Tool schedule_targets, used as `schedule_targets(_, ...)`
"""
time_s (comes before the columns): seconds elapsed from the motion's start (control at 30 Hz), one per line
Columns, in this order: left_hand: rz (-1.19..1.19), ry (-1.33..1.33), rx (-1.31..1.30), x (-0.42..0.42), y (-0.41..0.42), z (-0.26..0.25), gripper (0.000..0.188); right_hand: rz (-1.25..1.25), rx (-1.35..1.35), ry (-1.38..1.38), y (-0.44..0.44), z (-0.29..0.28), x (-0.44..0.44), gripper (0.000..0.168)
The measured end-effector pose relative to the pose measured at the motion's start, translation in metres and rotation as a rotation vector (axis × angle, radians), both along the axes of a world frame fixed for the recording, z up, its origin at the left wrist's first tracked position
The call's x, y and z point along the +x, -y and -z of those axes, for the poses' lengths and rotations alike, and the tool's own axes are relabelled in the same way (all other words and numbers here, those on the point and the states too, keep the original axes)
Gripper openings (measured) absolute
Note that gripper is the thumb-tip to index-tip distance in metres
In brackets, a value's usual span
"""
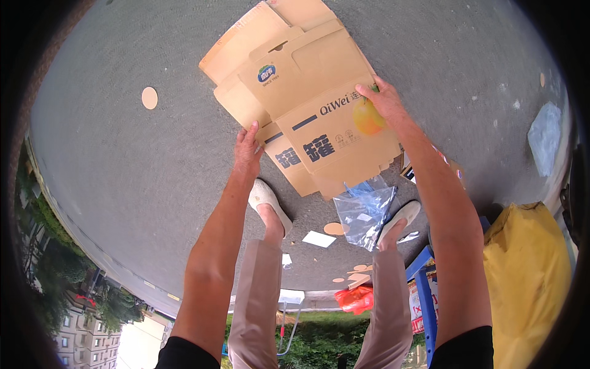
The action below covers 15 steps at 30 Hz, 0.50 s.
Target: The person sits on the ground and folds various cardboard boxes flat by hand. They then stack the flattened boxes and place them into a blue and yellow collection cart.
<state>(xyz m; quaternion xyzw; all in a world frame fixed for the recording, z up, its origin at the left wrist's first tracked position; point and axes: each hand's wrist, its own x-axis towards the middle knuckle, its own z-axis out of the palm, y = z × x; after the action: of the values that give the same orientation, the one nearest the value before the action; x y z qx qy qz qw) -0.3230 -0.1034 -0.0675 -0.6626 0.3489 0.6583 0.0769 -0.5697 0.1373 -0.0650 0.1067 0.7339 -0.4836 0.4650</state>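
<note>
Several flattened cardboard cartons (332, 120) lie in an overlapping stack before me, the upper one bearing the QiWei name and a printed orange fruit. My left hand (248, 146) grips the stack's left edge, thumb on top near a lower carton (288, 159). On the right edge, my right hand (385, 99) holds the cartons with its thumb over the printed face and its fingers hidden beneath. Plainer cardboard sheets (251, 39) show at the far end. Whether the stack rests on the asphalt or is lifted, I cannot tell.
Between my shoes lie a clear plastic bag (364, 212), a white card (319, 239) and a cardboard disc (334, 229). Another disc (150, 98) is at left. A yellow sack (528, 276) and blue frame (428, 304) stand at right. An orange-red bag (355, 300) lies by the kerb.
</note>
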Motion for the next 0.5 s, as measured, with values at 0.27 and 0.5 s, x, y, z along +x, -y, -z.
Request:
schedule_targets(0.27, 0.024, -0.205, 0.125, -0.001, -0.004, -0.010, 0.059, -0.209, 0.221, -0.317, -0.001, 0.008, 0.002, 0.054)
schedule_targets(0.5, -0.018, -0.279, 0.162, 0.002, -0.010, -0.041, 0.056, -0.159, 0.292, -0.553, -0.006, -0.039, 0.033, 0.065)
